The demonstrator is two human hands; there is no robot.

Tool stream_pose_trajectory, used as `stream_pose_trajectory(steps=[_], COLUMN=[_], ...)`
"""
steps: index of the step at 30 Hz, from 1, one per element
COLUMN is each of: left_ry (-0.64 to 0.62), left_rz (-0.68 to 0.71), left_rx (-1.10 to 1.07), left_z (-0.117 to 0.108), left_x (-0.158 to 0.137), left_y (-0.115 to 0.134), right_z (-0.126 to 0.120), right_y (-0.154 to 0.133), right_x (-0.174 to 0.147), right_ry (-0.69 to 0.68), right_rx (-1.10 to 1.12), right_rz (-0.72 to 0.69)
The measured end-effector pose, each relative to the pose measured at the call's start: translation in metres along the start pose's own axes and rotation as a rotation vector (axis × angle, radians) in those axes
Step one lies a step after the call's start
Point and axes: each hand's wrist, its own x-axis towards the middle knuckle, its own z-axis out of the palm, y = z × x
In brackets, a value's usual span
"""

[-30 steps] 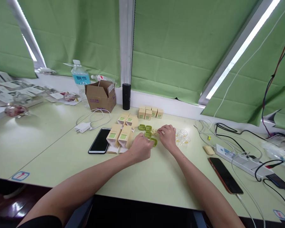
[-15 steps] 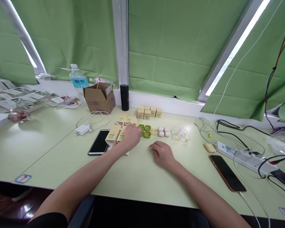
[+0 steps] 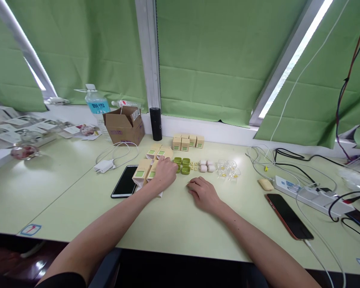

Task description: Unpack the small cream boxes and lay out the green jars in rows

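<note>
My left hand (image 3: 165, 174) rests beside the small kraft-coloured boxes with green labels (image 3: 142, 171), its fingers bent down between them and the olive-green square cups (image 3: 185, 161). Most of those fingertips are hidden, so I cannot see whether they grip anything. Nearer me, my right hand (image 3: 204, 194) lies on the table, fingers loosely bent and holding nothing visible. To the right of the green cups come tiny yellowish square pieces (image 3: 195, 168), several whitish-pink rounded blocks (image 3: 203, 169) and several clear plastic cups (image 3: 221, 173).
More little boxes (image 3: 177, 143) stand in back near a black cylinder (image 3: 155, 124) and an opened carton (image 3: 124, 128). A black-screened phone (image 3: 124, 182) lies left of my hands. At right are another phone (image 3: 289, 216), a power strip (image 3: 312, 196) and tangled cables.
The view has tilted and shifted slightly. Both hands stay in nearly the same place, and the small items on the table have not visibly moved.
</note>
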Motion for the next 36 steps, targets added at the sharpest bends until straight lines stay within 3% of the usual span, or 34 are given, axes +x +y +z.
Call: stream_pose_trajectory(steps=[12, 22, 30, 36], left_ry=[0.007, 0.084, 0.128, 0.113], left_rz=[-0.003, -0.073, -0.048, 0.086], left_rx=[0.048, 0.013, -0.004, -0.015], left_z=[-0.013, -0.027, -0.038, -0.021], left_x=[-0.004, 0.002, 0.053, 0.113], left_y=[-0.005, -0.021, -0.041, -0.023], right_z=[0.005, -0.001, -0.007, -0.012], right_y=[-0.001, -0.006, -0.004, -0.004], right_x=[0.009, 0.008, 0.005, 0.002], right_ry=[-0.072, -0.094, -0.161, -0.174], right_rx=[-0.109, -0.033, 0.024, 0.026], right_rz=[-0.024, -0.014, -0.007, -0.017])
